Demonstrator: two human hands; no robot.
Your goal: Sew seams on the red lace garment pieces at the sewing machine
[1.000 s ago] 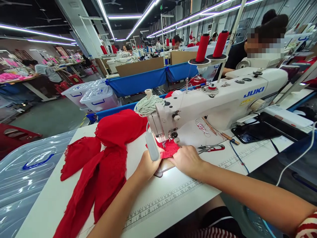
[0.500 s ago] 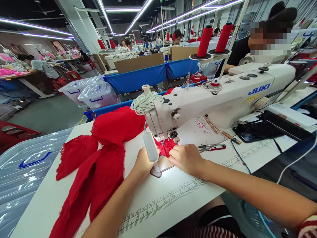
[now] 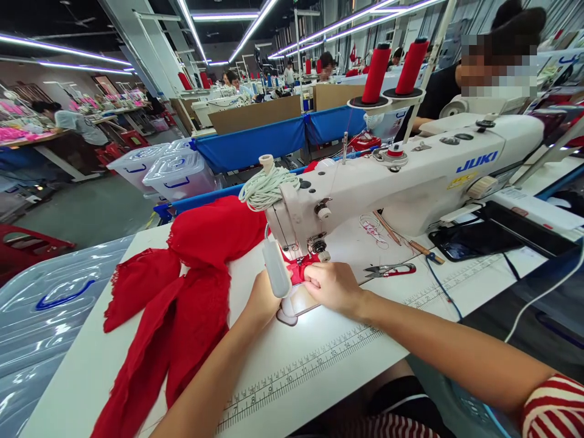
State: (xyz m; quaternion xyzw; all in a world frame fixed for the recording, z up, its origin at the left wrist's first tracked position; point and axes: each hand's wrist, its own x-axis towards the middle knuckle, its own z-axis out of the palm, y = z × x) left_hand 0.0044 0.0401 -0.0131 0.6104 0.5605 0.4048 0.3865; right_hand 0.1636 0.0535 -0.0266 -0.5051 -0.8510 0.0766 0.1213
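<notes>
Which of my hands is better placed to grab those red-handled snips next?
Probably your right hand: the snips lie close by on its outer side. Your left hand is farther away, partly behind the white lamp.

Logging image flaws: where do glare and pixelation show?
Head view: glare on the white tabletop near the bare right hand; head view, lower left: glare on the clear plastic lid; head view, upper right: pixelation over part of a person in black.

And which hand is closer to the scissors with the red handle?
Right. The right hand is at the red cloth, just left of the scissors; the left hand is farther left, partly behind the white lamp.
</notes>
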